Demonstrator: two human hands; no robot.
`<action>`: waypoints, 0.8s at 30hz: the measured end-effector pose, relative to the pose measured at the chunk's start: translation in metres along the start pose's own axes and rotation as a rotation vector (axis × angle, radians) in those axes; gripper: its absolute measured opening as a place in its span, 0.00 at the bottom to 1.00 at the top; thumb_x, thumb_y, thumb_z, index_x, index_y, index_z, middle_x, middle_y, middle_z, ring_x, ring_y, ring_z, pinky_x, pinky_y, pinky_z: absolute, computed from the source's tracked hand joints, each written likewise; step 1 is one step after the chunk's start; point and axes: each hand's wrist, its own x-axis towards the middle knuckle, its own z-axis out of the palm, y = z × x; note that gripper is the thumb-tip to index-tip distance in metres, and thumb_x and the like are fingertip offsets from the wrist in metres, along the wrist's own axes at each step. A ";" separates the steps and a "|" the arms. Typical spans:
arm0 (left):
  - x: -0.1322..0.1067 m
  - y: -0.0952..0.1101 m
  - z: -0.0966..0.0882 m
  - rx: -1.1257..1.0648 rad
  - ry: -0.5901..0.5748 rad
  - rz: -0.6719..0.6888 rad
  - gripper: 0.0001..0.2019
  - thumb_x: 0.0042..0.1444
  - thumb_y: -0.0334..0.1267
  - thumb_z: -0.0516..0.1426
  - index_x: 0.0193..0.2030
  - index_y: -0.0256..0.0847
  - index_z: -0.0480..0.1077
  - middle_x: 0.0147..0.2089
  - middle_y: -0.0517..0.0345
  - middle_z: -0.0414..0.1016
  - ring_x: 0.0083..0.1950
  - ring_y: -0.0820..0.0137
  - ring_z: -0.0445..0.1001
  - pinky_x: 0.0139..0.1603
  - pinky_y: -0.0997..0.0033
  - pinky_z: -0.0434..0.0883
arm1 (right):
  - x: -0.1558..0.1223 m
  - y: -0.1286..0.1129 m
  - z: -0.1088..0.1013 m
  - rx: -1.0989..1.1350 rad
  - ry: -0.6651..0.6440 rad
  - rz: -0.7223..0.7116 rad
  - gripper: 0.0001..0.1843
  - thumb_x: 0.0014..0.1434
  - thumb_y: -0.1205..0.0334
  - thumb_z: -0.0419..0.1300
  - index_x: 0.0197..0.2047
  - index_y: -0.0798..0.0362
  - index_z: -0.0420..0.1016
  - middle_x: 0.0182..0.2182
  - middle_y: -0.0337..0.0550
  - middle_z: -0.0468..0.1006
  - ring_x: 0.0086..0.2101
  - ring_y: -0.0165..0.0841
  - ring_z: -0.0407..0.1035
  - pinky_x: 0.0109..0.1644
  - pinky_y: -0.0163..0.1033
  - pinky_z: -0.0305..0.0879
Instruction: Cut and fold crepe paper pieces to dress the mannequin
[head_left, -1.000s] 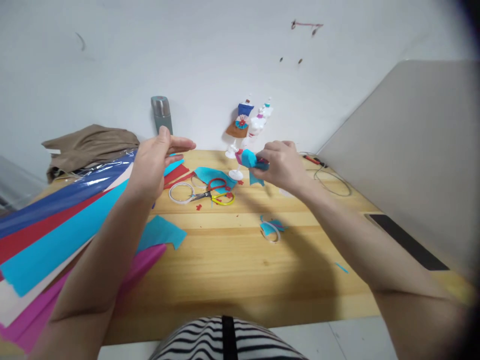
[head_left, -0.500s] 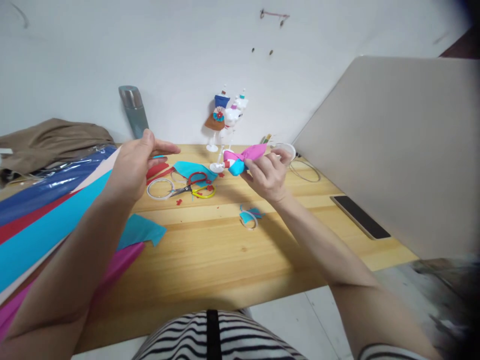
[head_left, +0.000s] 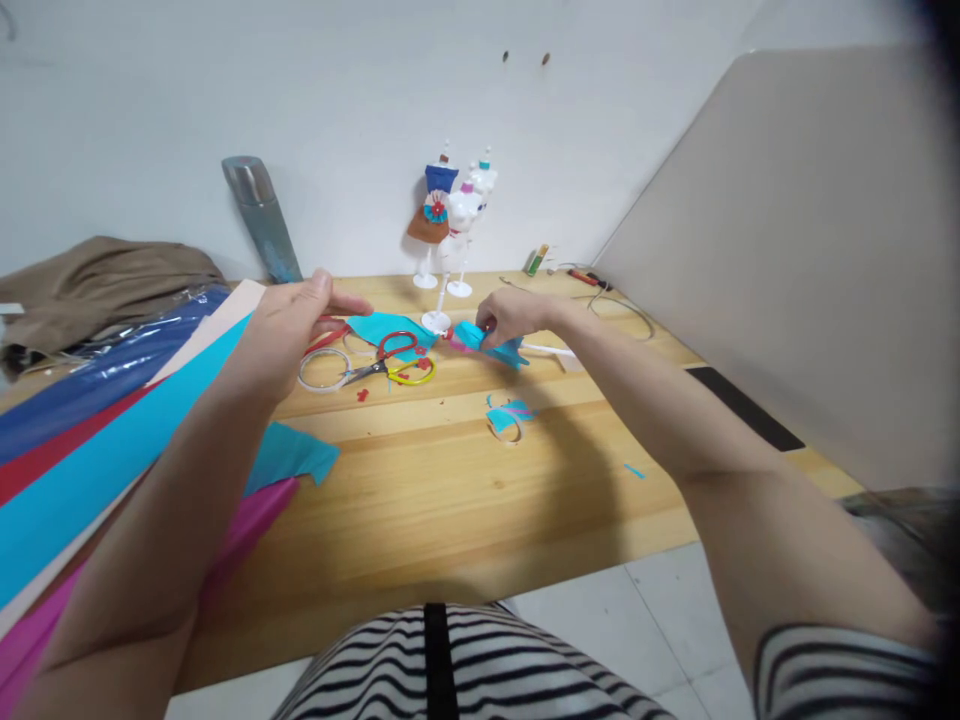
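My right hand (head_left: 514,315) has its fingers closed on a small dress form (head_left: 470,337) wrapped in blue and pink cloth. The form lies on its side at the table, its white stand rod (head_left: 547,350) pointing right; the hand hides part of it. My left hand (head_left: 296,320) holds nothing, fingers stretched out, above the coloured cloth strips (head_left: 150,430). Close to its fingertips are a roll of clear tape (head_left: 324,370) and scissors (head_left: 386,368) with one red and one yellow handle. A blue cloth piece (head_left: 382,328) lies behind the scissors.
Three more small dress forms (head_left: 463,210) stand by the wall. A flask (head_left: 262,220) leans at the back left beside brown cloth (head_left: 112,262). Blue scraps (head_left: 510,415) lie mid-table. At right are a phone (head_left: 742,408) and a grey panel (head_left: 795,270).
My right hand has lowered the small dress form from a raised position to the table and turned it, blue cloth now facing up. My left hand stays open. The view has tilted slightly downward.
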 end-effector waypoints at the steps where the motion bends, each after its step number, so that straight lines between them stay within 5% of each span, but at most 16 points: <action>1: 0.000 0.001 0.000 0.022 -0.007 -0.011 0.25 0.62 0.60 0.56 0.35 0.40 0.82 0.38 0.45 0.81 0.50 0.53 0.82 0.62 0.53 0.74 | 0.006 0.001 0.000 -0.031 -0.086 0.013 0.12 0.34 0.76 0.73 0.14 0.57 0.75 0.10 0.26 0.65 0.21 0.22 0.52 0.33 0.38 0.44; 3: -0.001 0.003 0.000 0.077 -0.008 -0.013 0.26 0.63 0.61 0.55 0.34 0.41 0.82 0.36 0.47 0.80 0.50 0.53 0.81 0.61 0.53 0.75 | 0.016 0.003 0.002 -0.141 -0.214 0.026 0.12 0.35 0.75 0.74 0.14 0.57 0.74 0.08 0.24 0.60 0.20 0.21 0.50 0.33 0.39 0.43; 6: -0.002 0.007 0.001 0.173 -0.003 -0.017 0.26 0.64 0.59 0.53 0.34 0.41 0.82 0.33 0.48 0.80 0.49 0.53 0.81 0.59 0.52 0.76 | 0.021 0.003 0.008 -0.253 -0.242 0.029 0.14 0.37 0.75 0.73 0.13 0.56 0.72 0.07 0.22 0.55 0.20 0.21 0.48 0.35 0.41 0.43; 10: 0.001 0.002 0.002 0.172 -0.010 -0.024 0.27 0.65 0.60 0.52 0.36 0.41 0.83 0.34 0.47 0.80 0.46 0.54 0.81 0.59 0.51 0.76 | 0.011 0.003 0.019 -0.343 -0.164 -0.015 0.18 0.38 0.76 0.73 0.12 0.55 0.68 0.09 0.25 0.54 0.24 0.24 0.52 0.41 0.43 0.45; 16: 0.006 -0.010 0.003 0.116 -0.071 -0.011 0.24 0.64 0.59 0.54 0.35 0.43 0.81 0.39 0.49 0.84 0.49 0.57 0.81 0.64 0.54 0.73 | -0.013 0.006 0.039 -0.410 -0.033 -0.127 0.20 0.42 0.77 0.69 0.16 0.54 0.60 0.24 0.43 0.73 0.37 0.34 0.64 0.50 0.49 0.46; 20: 0.005 -0.009 0.006 0.130 -0.046 0.015 0.27 0.60 0.65 0.56 0.35 0.43 0.80 0.38 0.47 0.83 0.51 0.54 0.80 0.60 0.56 0.75 | -0.018 0.013 0.041 -0.460 0.034 -0.156 0.15 0.49 0.74 0.66 0.20 0.55 0.64 0.29 0.49 0.75 0.40 0.37 0.62 0.52 0.52 0.46; 24: 0.003 -0.007 0.009 0.182 -0.089 0.014 0.25 0.65 0.57 0.52 0.34 0.40 0.81 0.44 0.44 0.82 0.50 0.55 0.79 0.61 0.56 0.73 | -0.012 0.019 0.024 -0.508 0.132 -0.150 0.09 0.56 0.74 0.60 0.25 0.57 0.72 0.33 0.52 0.75 0.42 0.39 0.60 0.56 0.56 0.43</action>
